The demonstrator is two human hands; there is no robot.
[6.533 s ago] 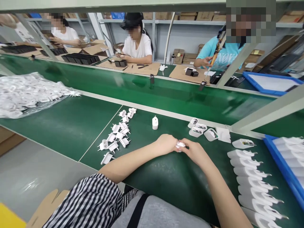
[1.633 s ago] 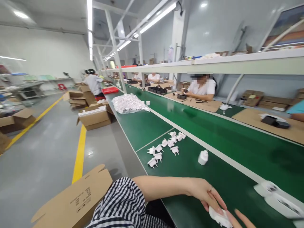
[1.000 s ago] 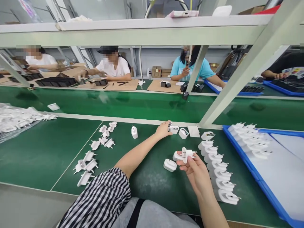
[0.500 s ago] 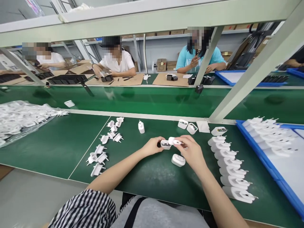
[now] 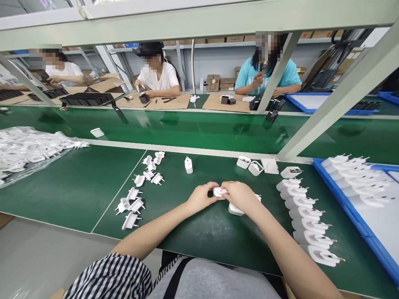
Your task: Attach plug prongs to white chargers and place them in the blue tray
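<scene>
My left hand (image 5: 201,197) and my right hand (image 5: 239,194) meet over the green mat (image 5: 199,228), both closed on a small white charger body (image 5: 220,192) pressed between them. Just under my right hand lies another white charger piece (image 5: 235,209) on the mat. Loose white plug caps with pins (image 5: 140,189) are scattered to the left. A single charger (image 5: 188,165) stands upright behind my hands. Two open charger shells (image 5: 249,165) sit at the back right.
A row of finished chargers (image 5: 307,224) lies at the right, beside a blue tray (image 5: 358,182) holding more. A clear bag of white parts (image 5: 28,149) is at the far left. Beyond the green conveyor belt (image 5: 187,126), three people work at cardboard mats.
My left hand fetched a shell from the back row and brought it to my right hand. Both hands have now closed together on the white piece. The view shifted slightly.
</scene>
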